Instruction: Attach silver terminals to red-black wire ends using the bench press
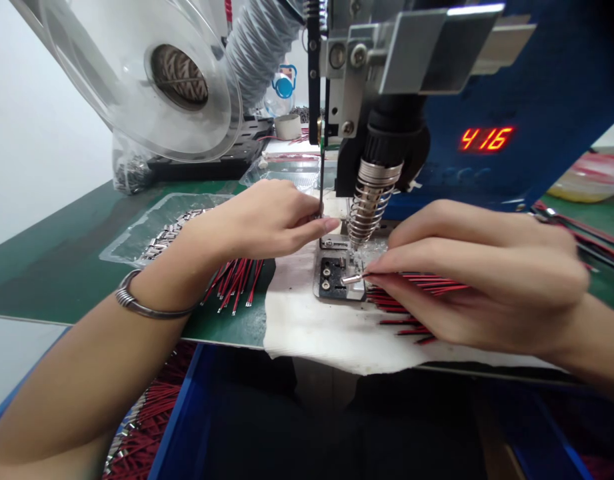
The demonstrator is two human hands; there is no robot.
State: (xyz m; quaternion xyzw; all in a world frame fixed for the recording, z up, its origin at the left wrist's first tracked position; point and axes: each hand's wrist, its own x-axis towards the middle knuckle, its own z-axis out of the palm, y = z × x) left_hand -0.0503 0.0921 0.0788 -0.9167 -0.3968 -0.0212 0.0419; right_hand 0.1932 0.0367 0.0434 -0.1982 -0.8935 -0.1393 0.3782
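Observation:
Between my right hand's (487,273) thumb and fingers is a thin dark wire lead, with a small silver cylindrical part (352,279) at its left end. That part lies over the black fixture block (331,273), below the spring-wrapped soldering head (369,200). My left hand (277,220) is left of the head, beside a thin upright rod. Its thumb points right and its other fingers are curled in; whatever they pinch is hidden. Red and black wires (404,303) lie fanned out under my right hand. More red wires (237,283) with bare tips lie below my left wrist.
A clear tray of small silver parts (119,248) stands at the left. The blue machine (487,177) with a red "416" display fills the back right. A transparent round hood (111,73) on a grey hose hangs upper left. Below the table edge, a blue bin (179,413) holds wired parts.

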